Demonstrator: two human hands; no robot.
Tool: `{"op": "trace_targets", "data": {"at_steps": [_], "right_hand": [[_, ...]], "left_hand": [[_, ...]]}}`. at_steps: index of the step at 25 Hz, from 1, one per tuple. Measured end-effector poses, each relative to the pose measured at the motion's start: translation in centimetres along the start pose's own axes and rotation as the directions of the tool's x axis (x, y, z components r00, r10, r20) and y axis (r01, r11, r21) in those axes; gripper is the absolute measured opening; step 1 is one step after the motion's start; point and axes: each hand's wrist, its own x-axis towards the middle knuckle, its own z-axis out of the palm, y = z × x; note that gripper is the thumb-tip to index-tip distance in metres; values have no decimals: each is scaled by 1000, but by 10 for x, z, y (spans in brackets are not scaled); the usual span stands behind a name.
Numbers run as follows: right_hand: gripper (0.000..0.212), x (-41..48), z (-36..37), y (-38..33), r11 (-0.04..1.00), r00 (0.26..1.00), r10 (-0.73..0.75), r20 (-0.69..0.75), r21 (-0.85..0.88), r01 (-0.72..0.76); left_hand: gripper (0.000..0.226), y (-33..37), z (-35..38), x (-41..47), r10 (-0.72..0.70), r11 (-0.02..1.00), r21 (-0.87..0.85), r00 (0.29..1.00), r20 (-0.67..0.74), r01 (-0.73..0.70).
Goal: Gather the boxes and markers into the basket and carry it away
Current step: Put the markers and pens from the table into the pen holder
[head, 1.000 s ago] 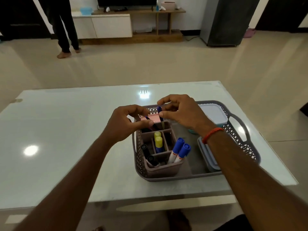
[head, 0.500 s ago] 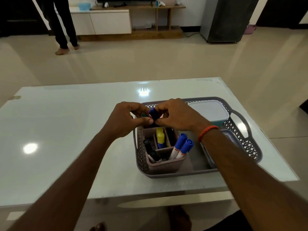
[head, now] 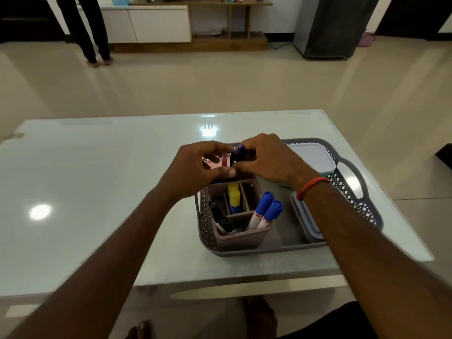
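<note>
A grey lattice basket [head: 352, 189] stands on the white table. In its left half sits a brown divided holder [head: 244, 234] with two blue-capped markers [head: 265, 211], black markers [head: 221, 217] and a yellow-capped one [head: 234, 196]. Two clear lidded boxes lie in the right half, one at the back [head: 311, 156] and one at the front [head: 305, 218] under my right forearm. Both hands meet over the holder's back compartment. My right hand [head: 271, 159] pinches a blue pen [head: 240, 152] held upright. My left hand [head: 195, 167] touches the pens there; its grip is unclear.
The glossy table [head: 85, 192] stretches wide to the left of the basket, its right edge close beside the basket handle [head: 354, 178]. A person stands far back left on the tiled floor [head: 94, 28]. A low cabinet and a dark fridge stand along the far wall.
Both hands have stayed together over the holder's back compartment, working the blue pen upright. The pink item seen a second ago is now mostly hidden behind my left fingers. The view has tilted slightly.
</note>
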Motion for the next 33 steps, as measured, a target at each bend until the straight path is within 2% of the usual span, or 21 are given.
{"op": "trace_targets", "data": {"at_steps": [3, 6, 8, 9, 12, 15, 17, 20, 22, 24, 26, 29, 31, 33], "right_hand": [[24, 0, -3, 6, 999, 1000, 26, 3, 18, -26], [26, 0, -5, 8, 999, 999, 43, 13, 27, -44], [30, 0, -6, 9, 998, 998, 57, 7, 21, -58], [31, 1, -6, 9, 998, 998, 62, 0, 17, -62], [33, 0, -10, 12, 998, 998, 59, -4, 18, -59], [30, -2, -12, 13, 995, 998, 44, -48, 89, -40], [26, -4, -14, 12, 992, 995, 48, -85, 124, -37], [37, -10, -20, 10, 983, 995, 70, -76, 175, -56], [44, -16, -28, 15, 981, 989, 115, -89, 167, -99], [41, -23, -42, 23, 982, 966, 191, -176, 47, -186], [40, -33, -60, 36, 917, 903, 308, -299, -160, -365], [54, -52, -83, 54, 662, 800, 508, -321, -449, -600], [54, -62, -88, 66, 559, 723, 629, -286, -479, -677], [47, -69, -88, 77, 536, 682, 691, -242, -461, -707]], "left_hand": [[69, -10, -19, 0, -79, 996, 52, 992, 97, 74], [44, -17, -34, -2, -112, 988, 126, 983, 143, 94], [27, -14, -36, -3, -123, 990, 80, 986, 113, 114], [26, -11, -37, -2, -122, 992, 32, 989, 79, 120], [33, -2, -35, 4, -82, 994, -80, 996, -29, 80], [34, -1, -22, 6, -95, 995, -49, 991, -89, 91], [44, -2, -10, 3, -129, 992, -31, 984, -124, 126], [58, -2, -1, -1, -170, 985, -54, 962, -213, 162], [69, -5, -2, -4, -208, 977, 11, 958, -198, 214], [77, -12, -9, -10, -275, 948, 124, 950, -146, 293], [82, -19, -19, -18, -363, 902, 211, 926, -107, 377], [91, -23, -28, -26, -518, 843, 217, 852, 76, 493], [74, -21, -26, -29, -579, 815, 144, 788, 208, 561], [58, -18, -23, -29, -570, 815, 67, 776, 272, 575]]}}
